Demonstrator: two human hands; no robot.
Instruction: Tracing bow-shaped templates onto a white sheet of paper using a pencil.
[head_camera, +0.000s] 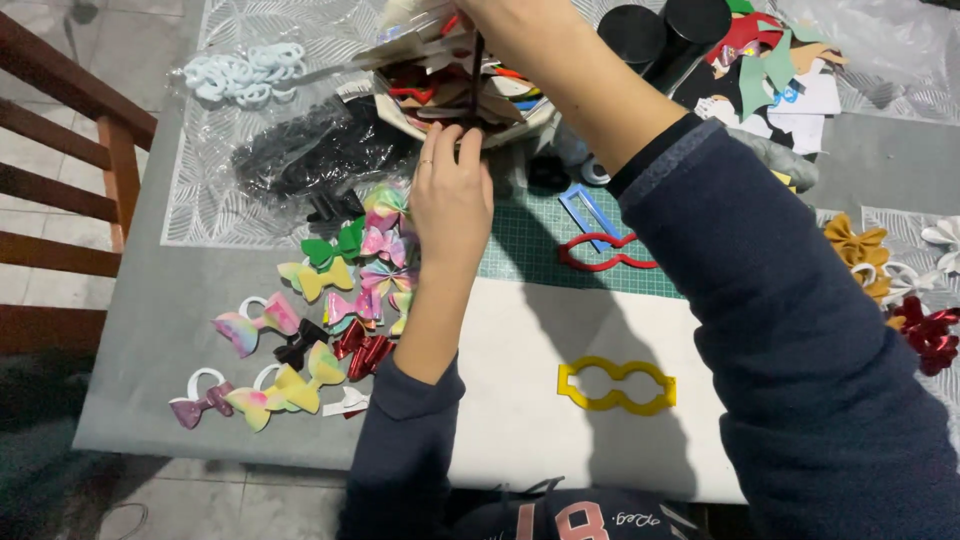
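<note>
A white container (455, 95) crammed with flat coloured cut-out pieces is seen at the far middle of the table (150, 330), and both hands are occupied with it. The left hand (452, 195) is laid against its near side, back of the hand up, with the fingers (440, 145) held close together and curled against the container's lower edge; a thin ring is worn on one finger. The right hand is raised over the top of the container and is cut off by the upper edge of the view, so it cannot be told whether its fingers are apart or closed; only the bare forearm (580, 85) and the dark blue sleeve (790, 330) are shown. Just left of the left hand, a scatter of small colourful bows (320, 320) is spread over the grey cloth, some with white rings attached. Farther left and far, a clear bag of white rings (245, 72) and a bag of black pieces (310, 150) are placed. Right of the left hand, on the green cutting mat (530, 245), a blue rectangular frame (588, 212) and a red outline cutter (605, 255) are lying, and a yellow outline cutter (615, 385) is set nearer on the white sheet (520, 380). Mustard and red bows (900, 290) are gathered at the right edge.
</note>
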